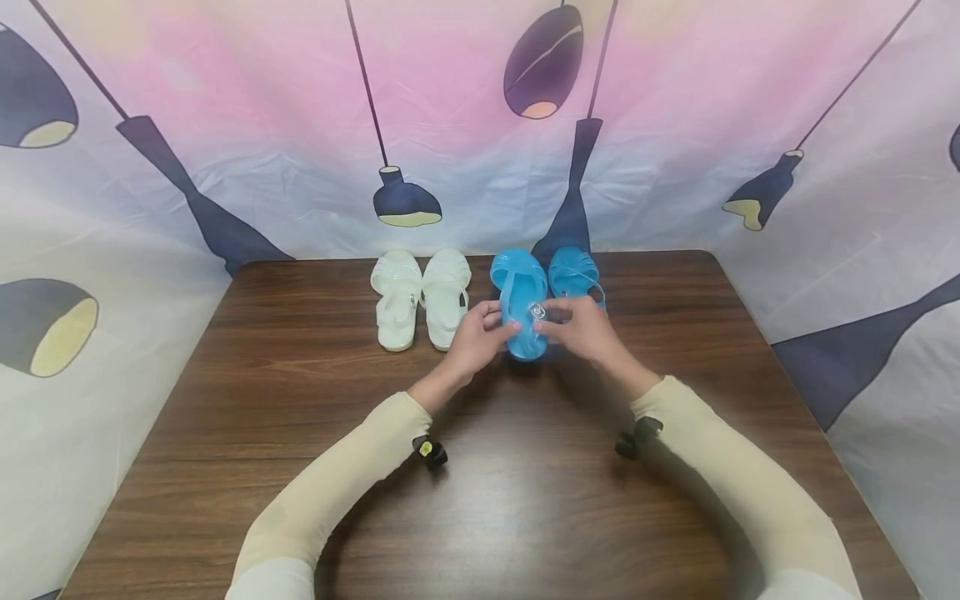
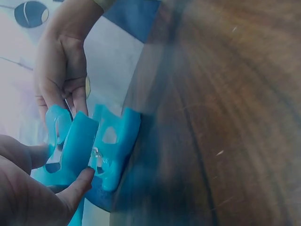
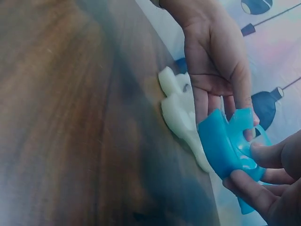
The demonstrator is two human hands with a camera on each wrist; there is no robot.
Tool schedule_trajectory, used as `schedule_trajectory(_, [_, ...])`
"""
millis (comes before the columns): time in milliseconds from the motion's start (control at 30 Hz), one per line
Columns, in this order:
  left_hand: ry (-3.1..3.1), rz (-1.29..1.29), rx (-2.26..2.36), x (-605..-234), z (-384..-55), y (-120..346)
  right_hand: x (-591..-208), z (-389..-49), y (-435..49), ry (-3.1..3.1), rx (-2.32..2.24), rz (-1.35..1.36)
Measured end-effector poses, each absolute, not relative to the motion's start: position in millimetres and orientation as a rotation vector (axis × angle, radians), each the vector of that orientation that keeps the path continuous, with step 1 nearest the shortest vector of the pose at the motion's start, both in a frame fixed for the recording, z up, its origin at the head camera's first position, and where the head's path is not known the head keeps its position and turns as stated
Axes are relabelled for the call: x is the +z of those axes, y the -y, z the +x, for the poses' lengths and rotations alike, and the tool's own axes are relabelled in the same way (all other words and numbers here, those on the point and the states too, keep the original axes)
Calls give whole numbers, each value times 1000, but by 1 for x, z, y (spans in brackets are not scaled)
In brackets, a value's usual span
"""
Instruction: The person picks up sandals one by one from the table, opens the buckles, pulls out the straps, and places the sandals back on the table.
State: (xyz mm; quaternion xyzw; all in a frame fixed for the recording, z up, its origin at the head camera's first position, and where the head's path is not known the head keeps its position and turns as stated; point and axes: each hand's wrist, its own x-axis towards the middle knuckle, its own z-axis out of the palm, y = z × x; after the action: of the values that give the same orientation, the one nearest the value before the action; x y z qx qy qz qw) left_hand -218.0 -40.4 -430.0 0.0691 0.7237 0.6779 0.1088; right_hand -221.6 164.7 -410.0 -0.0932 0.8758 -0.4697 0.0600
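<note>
Both hands hold a blue jelly sandal point(image 1: 517, 283), raised off the table with its heel toward me. My left hand point(image 1: 476, 340) grips its left side near the heel, thumb on the near edge. On the other side my right hand point(image 1: 583, 330) pinches the ankle strap beside a clear buckle point(image 1: 536, 311). In the right wrist view, the right thumb and fingers point(image 3: 256, 190) close on the sandal's heel end point(image 3: 218, 146). The matching blue sandal point(image 1: 573, 268) stands just behind to the right, partly hidden by the right hand.
A pair of white sandals, the left one point(image 1: 397, 287) and the right one point(image 1: 447, 287), stands on the table's far side, left of the blue pair. The brown wooden table point(image 1: 480, 500) ends at a printed cloth backdrop point(image 1: 300, 125).
</note>
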Motion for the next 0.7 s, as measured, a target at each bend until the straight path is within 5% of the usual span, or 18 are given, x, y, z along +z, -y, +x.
schedule_trajectory(700, [-2107,101,1997,-440,-255,28,-406,-261,-164,-2661,-1252,-172])
